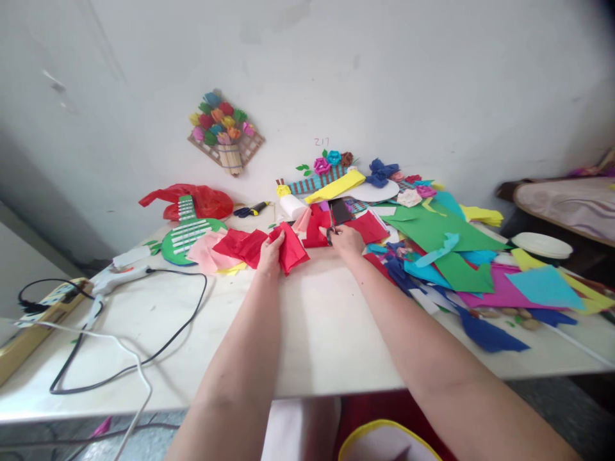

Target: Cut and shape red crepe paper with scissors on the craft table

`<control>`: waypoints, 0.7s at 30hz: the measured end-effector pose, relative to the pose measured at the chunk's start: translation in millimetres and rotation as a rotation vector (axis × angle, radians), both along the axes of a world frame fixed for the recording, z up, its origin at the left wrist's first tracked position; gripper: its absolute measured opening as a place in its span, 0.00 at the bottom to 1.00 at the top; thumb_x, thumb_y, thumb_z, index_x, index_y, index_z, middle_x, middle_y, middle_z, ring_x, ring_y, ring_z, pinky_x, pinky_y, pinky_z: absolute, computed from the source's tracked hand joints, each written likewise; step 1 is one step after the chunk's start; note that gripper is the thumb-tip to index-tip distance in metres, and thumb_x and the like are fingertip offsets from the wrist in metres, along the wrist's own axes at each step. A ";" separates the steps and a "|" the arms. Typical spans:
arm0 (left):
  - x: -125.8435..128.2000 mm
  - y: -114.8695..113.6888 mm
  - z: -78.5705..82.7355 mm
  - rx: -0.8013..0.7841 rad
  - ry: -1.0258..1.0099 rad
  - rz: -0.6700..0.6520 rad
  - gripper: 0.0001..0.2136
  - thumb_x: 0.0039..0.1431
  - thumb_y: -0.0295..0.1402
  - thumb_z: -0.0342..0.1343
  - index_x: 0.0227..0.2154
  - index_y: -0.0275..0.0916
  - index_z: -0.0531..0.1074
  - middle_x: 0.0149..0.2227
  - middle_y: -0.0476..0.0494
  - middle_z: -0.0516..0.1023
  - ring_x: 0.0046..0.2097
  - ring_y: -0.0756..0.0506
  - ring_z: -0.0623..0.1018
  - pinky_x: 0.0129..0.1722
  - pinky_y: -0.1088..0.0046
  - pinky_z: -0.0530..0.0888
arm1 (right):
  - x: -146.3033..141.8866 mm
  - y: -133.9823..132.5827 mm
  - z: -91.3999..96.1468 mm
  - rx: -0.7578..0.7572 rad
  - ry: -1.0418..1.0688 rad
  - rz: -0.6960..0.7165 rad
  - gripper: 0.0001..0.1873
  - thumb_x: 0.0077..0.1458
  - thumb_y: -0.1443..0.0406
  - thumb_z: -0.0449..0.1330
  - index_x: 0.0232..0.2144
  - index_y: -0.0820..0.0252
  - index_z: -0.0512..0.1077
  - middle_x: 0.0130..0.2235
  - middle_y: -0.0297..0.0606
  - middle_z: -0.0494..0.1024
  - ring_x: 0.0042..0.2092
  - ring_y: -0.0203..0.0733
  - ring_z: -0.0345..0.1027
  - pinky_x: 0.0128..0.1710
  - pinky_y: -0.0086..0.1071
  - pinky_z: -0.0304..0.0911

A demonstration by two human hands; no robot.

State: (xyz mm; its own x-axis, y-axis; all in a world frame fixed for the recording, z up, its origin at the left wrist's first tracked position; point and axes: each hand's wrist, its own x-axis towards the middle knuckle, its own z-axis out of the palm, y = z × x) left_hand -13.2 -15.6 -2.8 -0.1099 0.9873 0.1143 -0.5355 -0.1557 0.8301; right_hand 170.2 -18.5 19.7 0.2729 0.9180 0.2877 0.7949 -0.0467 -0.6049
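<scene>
Red paper (295, 251) was gripped between your left hand's (270, 255) thumb and fingers over the table (327, 339), while your right hand (348, 242) was closed around the scissors' (329, 235) handles, just right of that piece. The step in hand was judged to be cutting or preparing to cut, the next move calling for a steady hold, fingers clear of the blades. Wall writing (321, 141) read "217", first character uncertain; no brands were legible.
</scene>
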 end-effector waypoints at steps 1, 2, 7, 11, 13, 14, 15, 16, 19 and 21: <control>1.3 -0.7 0.0 -0.003 0.009 -0.006 0.14 0.42 0.34 0.62 0.33 0.32 0.71 0.31 0.38 0.77 0.31 0.45 0.77 0.33 0.67 0.74 | 2.2 0.1 -0.7 -0.015 -0.044 -0.014 0.28 0.44 0.42 0.50 0.35 0.55 0.74 0.38 0.43 0.76 0.41 0.49 0.68 0.35 0.35 0.60; 2.8 -1.4 0.0 -0.005 0.019 -0.013 0.14 0.42 0.34 0.62 0.32 0.32 0.71 0.31 0.38 0.77 0.30 0.45 0.77 0.33 0.68 0.74 | 4.3 0.5 -1.7 -0.032 -0.091 -0.018 0.27 0.43 0.43 0.52 0.35 0.55 0.74 0.38 0.44 0.76 0.41 0.50 0.68 0.36 0.36 0.60; 8.3 -4.1 -0.2 -0.017 0.049 -0.047 0.12 0.40 0.33 0.63 0.28 0.32 0.72 0.27 0.42 0.76 0.28 0.47 0.76 0.32 0.69 0.74 | 13.1 6.9 -8.0 -0.124 -0.204 0.001 0.27 0.41 0.49 0.58 0.38 0.63 0.73 0.38 0.52 0.74 0.41 0.53 0.68 0.36 0.37 0.59; 8.7 -3.5 -0.5 -0.021 0.056 -0.020 0.12 0.40 0.34 0.63 0.28 0.33 0.72 0.26 0.43 0.76 0.29 0.46 0.76 0.33 0.68 0.74 | 17.1 10.6 -9.6 -0.138 -0.204 0.035 0.23 0.41 0.52 0.59 0.36 0.64 0.73 0.38 0.53 0.74 0.41 0.53 0.68 0.35 0.37 0.59; 8.5 -2.9 -0.7 -0.022 0.054 -0.004 0.12 0.40 0.34 0.63 0.28 0.33 0.72 0.26 0.43 0.76 0.28 0.46 0.76 0.33 0.68 0.74 | 16.3 10.6 -9.3 -0.074 -0.210 0.021 0.19 0.44 0.55 0.58 0.35 0.63 0.73 0.38 0.52 0.74 0.41 0.52 0.67 0.36 0.38 0.59; 8.4 -2.7 -0.8 -0.020 0.048 0.001 0.12 0.40 0.34 0.64 0.27 0.33 0.71 0.26 0.44 0.76 0.27 0.47 0.76 0.32 0.69 0.74 | 15.0 10.2 -8.8 -0.026 -0.207 0.013 0.17 0.46 0.56 0.57 0.34 0.63 0.73 0.38 0.52 0.74 0.41 0.51 0.67 0.36 0.38 0.58; 8.5 -2.5 -0.8 -0.017 0.040 0.006 0.12 0.39 0.34 0.64 0.27 0.33 0.71 0.25 0.44 0.76 0.27 0.47 0.75 0.31 0.69 0.74 | 13.1 9.6 -8.0 0.024 -0.195 0.007 0.15 0.48 0.57 0.56 0.34 0.62 0.73 0.37 0.51 0.74 0.41 0.51 0.67 0.36 0.38 0.58; 8.5 -2.4 -0.8 -0.015 0.033 0.009 0.12 0.39 0.34 0.64 0.27 0.33 0.71 0.25 0.44 0.75 0.26 0.48 0.75 0.30 0.70 0.74 | 10.7 8.9 -6.9 0.065 -0.171 0.006 0.14 0.49 0.58 0.55 0.33 0.61 0.73 0.36 0.50 0.75 0.40 0.50 0.67 0.36 0.38 0.58; 9.1 -2.4 -0.5 -0.012 0.017 0.014 0.12 0.39 0.34 0.64 0.27 0.33 0.71 0.25 0.45 0.75 0.26 0.48 0.75 0.28 0.73 0.73 | 1.5 6.1 -3.3 0.091 -0.002 0.047 0.15 0.48 0.55 0.55 0.25 0.61 0.72 0.31 0.46 0.75 0.36 0.47 0.68 0.33 0.35 0.58; 9.8 -2.3 -0.7 -0.007 0.013 0.022 0.13 0.38 0.34 0.64 0.27 0.33 0.71 0.25 0.45 0.75 0.26 0.48 0.75 0.28 0.73 0.73 | -5.5 3.4 -2.0 0.072 0.177 0.195 0.20 0.48 0.50 0.54 0.21 0.61 0.70 0.27 0.42 0.75 0.32 0.43 0.68 0.30 0.32 0.59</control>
